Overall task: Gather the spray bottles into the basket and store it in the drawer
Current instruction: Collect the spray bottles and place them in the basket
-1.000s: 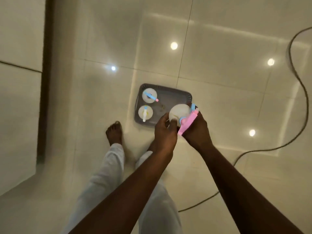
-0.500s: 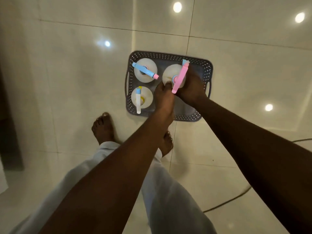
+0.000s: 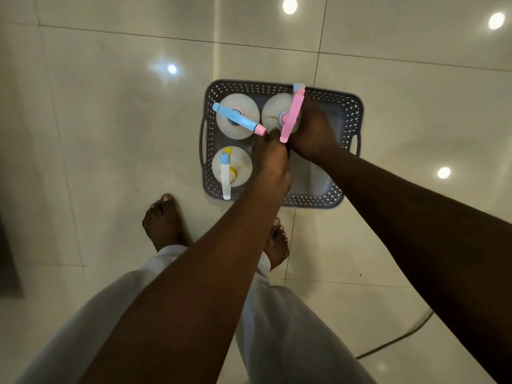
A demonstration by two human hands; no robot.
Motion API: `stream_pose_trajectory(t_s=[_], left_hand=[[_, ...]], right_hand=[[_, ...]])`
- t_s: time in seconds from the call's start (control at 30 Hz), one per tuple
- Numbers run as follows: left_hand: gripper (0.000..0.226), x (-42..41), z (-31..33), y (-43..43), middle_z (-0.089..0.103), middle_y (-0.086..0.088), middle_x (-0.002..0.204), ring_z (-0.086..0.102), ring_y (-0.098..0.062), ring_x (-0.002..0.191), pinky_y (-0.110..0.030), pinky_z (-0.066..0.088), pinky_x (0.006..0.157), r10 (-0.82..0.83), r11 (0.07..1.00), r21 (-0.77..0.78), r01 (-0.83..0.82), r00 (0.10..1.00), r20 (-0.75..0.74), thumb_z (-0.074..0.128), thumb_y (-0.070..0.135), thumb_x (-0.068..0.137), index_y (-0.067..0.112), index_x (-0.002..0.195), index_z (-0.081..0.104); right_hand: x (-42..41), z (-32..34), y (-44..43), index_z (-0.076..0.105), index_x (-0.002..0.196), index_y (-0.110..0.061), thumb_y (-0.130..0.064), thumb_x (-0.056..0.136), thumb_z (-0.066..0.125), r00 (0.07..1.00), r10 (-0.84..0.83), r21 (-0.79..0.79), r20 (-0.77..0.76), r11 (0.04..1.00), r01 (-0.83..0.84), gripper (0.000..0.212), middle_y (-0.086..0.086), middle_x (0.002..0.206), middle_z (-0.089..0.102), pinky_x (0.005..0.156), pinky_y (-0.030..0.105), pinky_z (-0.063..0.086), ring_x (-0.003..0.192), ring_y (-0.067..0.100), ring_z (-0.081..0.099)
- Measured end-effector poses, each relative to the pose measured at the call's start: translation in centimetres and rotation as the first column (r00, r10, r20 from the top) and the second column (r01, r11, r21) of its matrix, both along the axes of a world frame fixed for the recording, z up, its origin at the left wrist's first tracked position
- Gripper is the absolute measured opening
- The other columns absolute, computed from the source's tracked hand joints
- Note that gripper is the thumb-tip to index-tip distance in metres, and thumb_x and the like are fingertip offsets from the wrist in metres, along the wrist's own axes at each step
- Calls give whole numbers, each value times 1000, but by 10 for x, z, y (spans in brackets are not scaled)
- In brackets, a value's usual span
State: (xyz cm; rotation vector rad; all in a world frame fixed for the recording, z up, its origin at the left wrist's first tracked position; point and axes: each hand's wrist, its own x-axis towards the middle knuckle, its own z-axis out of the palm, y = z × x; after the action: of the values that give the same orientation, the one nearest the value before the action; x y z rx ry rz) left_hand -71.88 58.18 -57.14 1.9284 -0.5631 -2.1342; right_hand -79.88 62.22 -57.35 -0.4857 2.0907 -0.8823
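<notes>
A grey perforated basket (image 3: 349, 112) sits on the tiled floor in front of my feet. Two white spray bottles stand in its left half: one with a blue and pink nozzle (image 3: 237, 121) at the back, one with a white and blue nozzle (image 3: 231, 167) at the front. A third bottle with a pink nozzle (image 3: 292, 115) is upright in the back middle of the basket. My right hand (image 3: 313, 134) grips it from the right side. My left hand (image 3: 271, 159) touches its near edge with the fingertips.
Glossy cream floor tiles (image 3: 110, 134) surround the basket. A dark cable (image 3: 399, 339) runs across the floor at the lower right. My bare feet (image 3: 163, 220) stand just in front of the basket. A dark edge shows at the far left.
The pink-nozzled bottle came from above the basket's near edge down into the back middle of the basket, both hands with it. The view moved closer over the basket.
</notes>
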Motion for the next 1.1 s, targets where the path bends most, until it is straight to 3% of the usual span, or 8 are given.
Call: stream_pose_trajectory(t_s=[0.1, 0.2, 0.3, 0.37, 0.53, 0.67, 0.9, 1.1], left_hand=[[26, 1, 3, 2, 75, -4, 105, 72, -28, 114, -44, 54, 112, 33, 999, 20, -33, 999, 6, 53, 8, 105, 19, 124, 66], [20, 3, 15, 5, 68, 1, 76, 61, -18, 75, -33, 54, 77, -8, 999, 37, 4, 995, 101, 54, 7, 104, 20, 101, 68], [28, 12, 36, 9, 61, -3, 63, 51, -18, 64, -28, 44, 62, -65, 991, 125, 44, 984, 167, 52, 4, 104, 15, 81, 63], [26, 19, 55, 14, 60, -4, 72, 53, -17, 66, -27, 46, 64, -152, 977, 175, 123, 974, 168, 50, 8, 106, 12, 82, 61], [15, 36, 124, 29, 69, -4, 102, 67, -28, 105, -38, 55, 96, -530, 847, 142, 512, 831, 168, 50, 19, 107, 19, 110, 65], [30, 48, 190, 34, 68, -11, 138, 63, -31, 132, -51, 49, 116, -800, 564, -77, 822, 567, 197, 53, 21, 107, 13, 132, 67], [17, 74, 284, 35, 73, 9, 101, 67, -11, 96, -26, 57, 89, -978, 72, -288, 955, 125, 170, 58, 18, 105, 19, 112, 73], [19, 111, 319, 55, 76, 3, 111, 71, -21, 112, -52, 56, 106, -940, -327, -351, 878, -263, 218, 59, 21, 103, 21, 115, 75]], right_hand=[[-2, -2, 2, 54, 141, -2, -38, 79, 77, 999, 35, 44, 30, 998, -36, 75, -9, 103, 61, 92, 16, 49, 93, 5, 59], [-2, 2, 3, 41, 153, -3, -23, 84, 82, 996, 31, 106, 85, 994, -40, 82, 3, 121, 63, 91, 8, 44, 108, 12, 57], [-2, 15, 7, 34, 159, -6, -14, 77, 92, 990, -29, 173, 137, 985, 5, 101, 12, 149, 57, 101, 9, 44, 130, 21, 57], [0, 31, 17, 29, 162, -7, -15, 72, 95, 991, -45, 282, 128, 959, 7, 111, 14, 159, 49, 114, 30, 44, 145, 30, 50], [36, 94, 64, 45, 156, -11, -13, 81, 86, 918, -376, 285, 126, 900, 330, 85, 12, 152, 57, 112, 40, 50, 137, 30, 57], [78, 161, 97, 54, 148, -15, -17, 89, 80, 752, -634, 200, 180, 772, 603, 64, 5, 145, 63, 110, 40, 54, 129, 24, 63], [166, 278, 129, 65, 135, -21, -11, 95, 73, 336, -928, 86, 163, 352, 932, 42, -9, 128, 70, 104, 44, 59, 114, 10, 70], [263, 334, 147, 71, 126, -18, -7, 95, 72, -42, -989, 35, 144, -38, 999, 32, -7, 122, 74, 105, 51, 57, 108, 16, 74]])
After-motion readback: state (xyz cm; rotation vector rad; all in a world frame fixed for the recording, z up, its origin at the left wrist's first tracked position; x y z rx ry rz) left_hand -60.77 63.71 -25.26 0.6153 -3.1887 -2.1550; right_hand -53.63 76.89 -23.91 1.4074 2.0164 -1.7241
